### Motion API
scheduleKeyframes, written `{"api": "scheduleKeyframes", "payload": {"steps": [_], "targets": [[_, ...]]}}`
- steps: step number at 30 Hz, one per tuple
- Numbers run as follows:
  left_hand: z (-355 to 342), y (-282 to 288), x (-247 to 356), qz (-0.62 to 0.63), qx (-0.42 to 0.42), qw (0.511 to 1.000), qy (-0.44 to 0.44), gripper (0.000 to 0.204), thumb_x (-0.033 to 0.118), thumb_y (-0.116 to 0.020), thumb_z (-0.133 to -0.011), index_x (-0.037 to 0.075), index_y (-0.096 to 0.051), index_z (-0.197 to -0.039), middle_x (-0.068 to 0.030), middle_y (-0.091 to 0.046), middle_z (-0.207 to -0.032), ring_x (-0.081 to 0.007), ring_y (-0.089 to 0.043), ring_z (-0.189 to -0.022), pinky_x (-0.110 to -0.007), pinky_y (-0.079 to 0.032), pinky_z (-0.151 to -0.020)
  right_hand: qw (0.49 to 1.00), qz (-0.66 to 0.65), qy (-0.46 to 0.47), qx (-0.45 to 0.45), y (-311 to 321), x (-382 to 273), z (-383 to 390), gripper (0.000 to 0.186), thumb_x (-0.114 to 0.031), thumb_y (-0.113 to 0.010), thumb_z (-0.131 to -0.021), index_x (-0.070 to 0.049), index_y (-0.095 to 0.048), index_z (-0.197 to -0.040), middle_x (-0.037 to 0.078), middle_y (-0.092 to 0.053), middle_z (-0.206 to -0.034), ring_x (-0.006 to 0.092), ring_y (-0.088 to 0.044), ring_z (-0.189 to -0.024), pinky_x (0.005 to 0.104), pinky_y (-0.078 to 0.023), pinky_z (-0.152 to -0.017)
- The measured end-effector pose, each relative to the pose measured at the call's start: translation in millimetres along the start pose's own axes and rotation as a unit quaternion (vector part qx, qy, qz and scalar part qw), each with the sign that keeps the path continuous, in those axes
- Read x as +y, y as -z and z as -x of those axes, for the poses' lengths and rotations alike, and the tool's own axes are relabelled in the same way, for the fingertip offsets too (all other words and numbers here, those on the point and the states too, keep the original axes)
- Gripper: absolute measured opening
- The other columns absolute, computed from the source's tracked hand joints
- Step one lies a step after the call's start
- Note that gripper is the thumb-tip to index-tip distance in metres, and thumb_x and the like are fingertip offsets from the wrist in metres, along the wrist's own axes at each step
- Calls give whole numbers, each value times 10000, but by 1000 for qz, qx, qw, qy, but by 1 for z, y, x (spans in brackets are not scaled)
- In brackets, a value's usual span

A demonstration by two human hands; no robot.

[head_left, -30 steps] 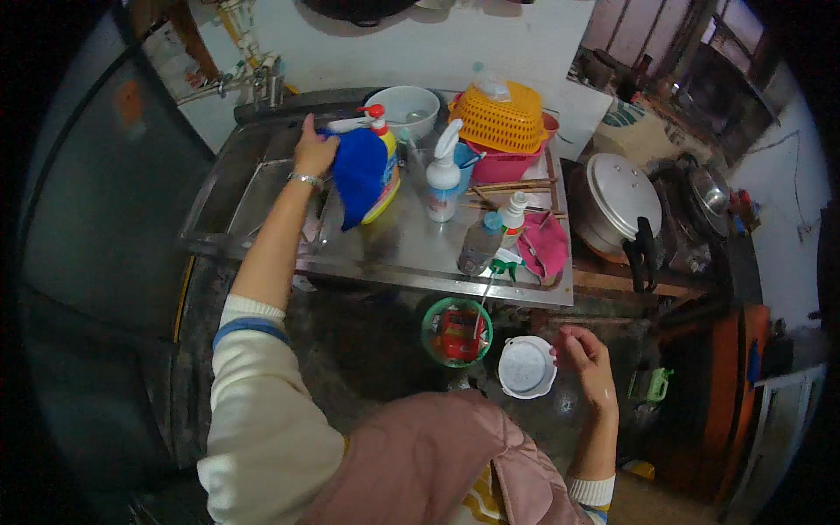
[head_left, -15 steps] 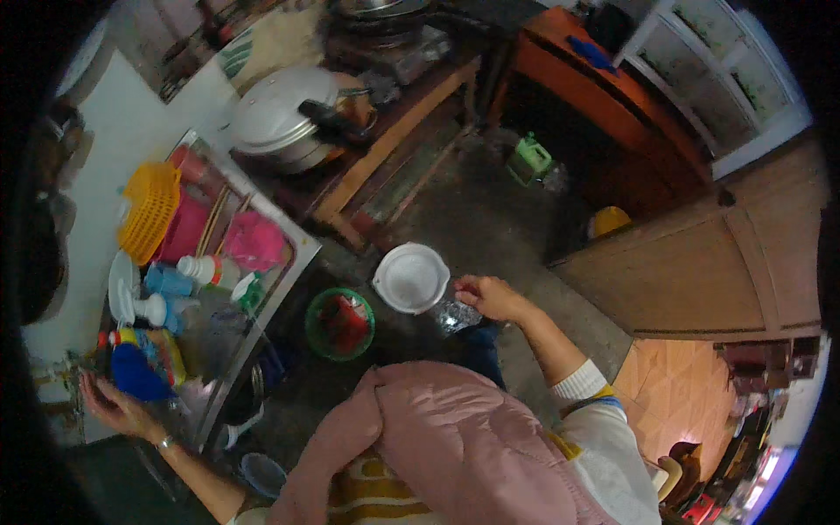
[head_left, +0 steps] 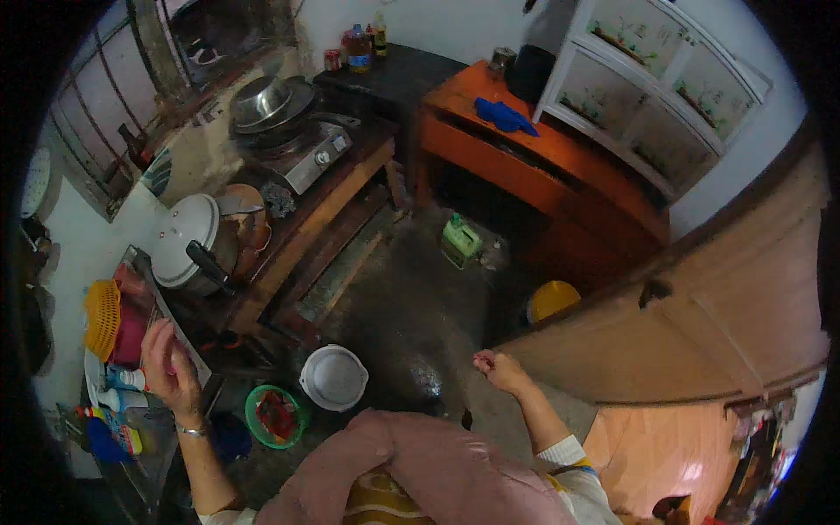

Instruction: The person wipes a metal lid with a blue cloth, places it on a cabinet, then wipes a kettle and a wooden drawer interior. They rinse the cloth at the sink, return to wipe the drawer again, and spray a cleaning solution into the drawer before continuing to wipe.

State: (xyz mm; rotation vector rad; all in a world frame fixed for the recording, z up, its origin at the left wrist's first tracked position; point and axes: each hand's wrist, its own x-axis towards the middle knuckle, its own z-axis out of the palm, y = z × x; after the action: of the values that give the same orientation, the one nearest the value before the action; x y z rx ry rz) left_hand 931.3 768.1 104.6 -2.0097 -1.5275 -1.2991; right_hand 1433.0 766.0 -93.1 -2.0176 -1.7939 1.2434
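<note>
Head view, and on my feed both hands are up and well apart. My left hand (head_left: 171,367) is over the edge of the metal tabletop (head_left: 159,446), fingers half-open and loosely curled; I see nothing in it, and I cannot tell whether it touches anything. Nearest to it are the pink basin (head_left: 132,337), with the yellow colander (head_left: 103,319) against it, and a few bottles (head_left: 121,400) just below on the same tabletop. A blue cloth (head_left: 106,442) lies farther down, near the yellow bottle (head_left: 132,439).

My right hand (head_left: 500,371) hangs above the floor (head_left: 385,319), fingers drawn narrow; whether something small is pinched there, I cannot tell. The white pail (head_left: 333,378) sits on the floor between my two hands, just beside the green basket (head_left: 254,411), which has red stuff in it. Beyond the pail I have the lidded pressure cooker (head_left: 185,238), and, across the floor, a green jug (head_left: 460,241).
</note>
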Motion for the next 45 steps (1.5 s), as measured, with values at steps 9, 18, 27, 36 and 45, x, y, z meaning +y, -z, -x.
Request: {"api": "scheduleKeyframes", "payload": {"steps": [9, 18, 27, 36, 45], "targets": [[-57, -187, -18, 405, -81, 809, 418, 383, 111, -514, -922, 49, -437, -1291, -42, -588, -1023, -117, -578, -823, -244, -474, -730, 991, -36, 131, 16, 73, -44, -150, 231, -234, -574, -885, -120, -642, -1074, 140, -616, -1074, 305, -611, -952, 358, -474, -832], [-132, -416, -113, 600, -167, 503, 600, 615, 302, -615, -868, 158, -284, -1365, -152, -462, -1249, -333, -531, -1083, -459, -450, -916, 985, 29, 161, 51, 177, -134, -342, 269, -179, -593, -871, -69, -601, -1116, 147, -589, -1058, 294, -594, -937, 360, -472, -805], [-228, -572, -165, 573, -84, 495, 647, 507, 371, -602, -859, 159, -380, -1263, -121, -500, -1190, -296, -525, -1055, -453, -449, -894, 932, 135, 145, 304, 330, -142, -528, 473, -291, -611, -855, -208, -456, -1293, 171, -375, -1370, 408, -373, -1236, 453, -351, -1009], [-230, -623, -208, 613, -96, 487, 615, 338, 333, -533, -903, 65, -539, -1108, -69, -604, -1057, -221, -580, -960, -324, -479, -827, 927, 208, -107, 293, 378, -106, -655, 604, -561, -437, -868, -268, -359, -1390, 126, -224, -1480, 402, -217, -1332, 586, -131, -1070], [-77, -610, -239, 461, -97, 475, 744, 335, 336, -477, -937, 117, -472, -1190, -36, -520, -1100, -207, -497, -1014, -360, -429, -879, 862, 295, 32, 410, 351, -20, -609, 439, -475, -509, -866, -302, -502, -1270, 91, -409, -1371, 333, -334, -1275, 533, -266, -1020]]}}
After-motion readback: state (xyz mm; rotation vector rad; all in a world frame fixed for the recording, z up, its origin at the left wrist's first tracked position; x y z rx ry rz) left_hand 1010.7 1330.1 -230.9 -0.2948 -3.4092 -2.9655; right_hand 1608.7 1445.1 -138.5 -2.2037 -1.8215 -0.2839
